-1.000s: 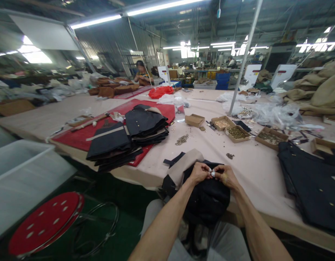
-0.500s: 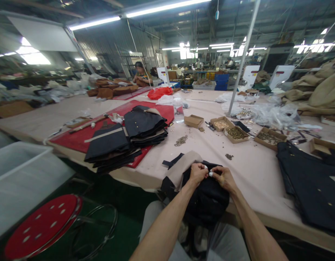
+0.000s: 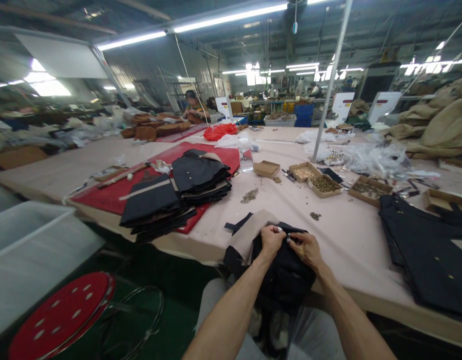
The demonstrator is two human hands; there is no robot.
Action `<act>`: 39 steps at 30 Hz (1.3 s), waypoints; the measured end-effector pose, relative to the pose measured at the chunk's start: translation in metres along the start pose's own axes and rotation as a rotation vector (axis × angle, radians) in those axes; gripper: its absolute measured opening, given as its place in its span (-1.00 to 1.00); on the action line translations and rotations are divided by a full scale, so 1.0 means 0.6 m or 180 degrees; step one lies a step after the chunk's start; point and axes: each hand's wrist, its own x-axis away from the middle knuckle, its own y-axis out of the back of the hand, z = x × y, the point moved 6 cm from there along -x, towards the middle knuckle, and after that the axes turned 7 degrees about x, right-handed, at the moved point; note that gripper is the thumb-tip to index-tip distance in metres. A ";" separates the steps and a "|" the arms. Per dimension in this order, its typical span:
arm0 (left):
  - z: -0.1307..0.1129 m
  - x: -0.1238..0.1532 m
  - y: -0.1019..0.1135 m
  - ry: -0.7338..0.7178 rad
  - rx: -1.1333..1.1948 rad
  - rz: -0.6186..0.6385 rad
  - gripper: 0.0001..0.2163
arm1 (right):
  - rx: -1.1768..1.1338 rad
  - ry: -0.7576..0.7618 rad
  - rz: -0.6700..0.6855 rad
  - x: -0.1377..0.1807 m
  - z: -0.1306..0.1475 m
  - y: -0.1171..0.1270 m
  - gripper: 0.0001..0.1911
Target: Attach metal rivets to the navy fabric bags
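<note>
A worker's left hand [image 3: 272, 241] pinches black-and-beige fabric [image 3: 287, 277] overhanging the worktable's [image 3: 351, 235] near edge, the right hand [image 3: 306, 248] narrow-fingered beside it, its hold impossible to tell, as the sagging overhang could tug the fabric loose if the pinch slackens.

Bunched black cloth [image 3: 281, 280] with a beige panel [image 3: 249, 235] on its left side droops over the near edge of the tabletop [image 3: 351, 245].

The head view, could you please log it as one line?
left hand: pinching black fabric; right hand: at black fabric, hold unclear; black fabric: bunched at table edge; beyond: small metal parts
</note>
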 end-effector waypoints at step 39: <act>-0.022 -0.053 0.007 0.0742 -0.2004 0.0533 -0.87 | -0.0130 -0.0919 0.0556 -0.050 -0.006 -0.018 -0.87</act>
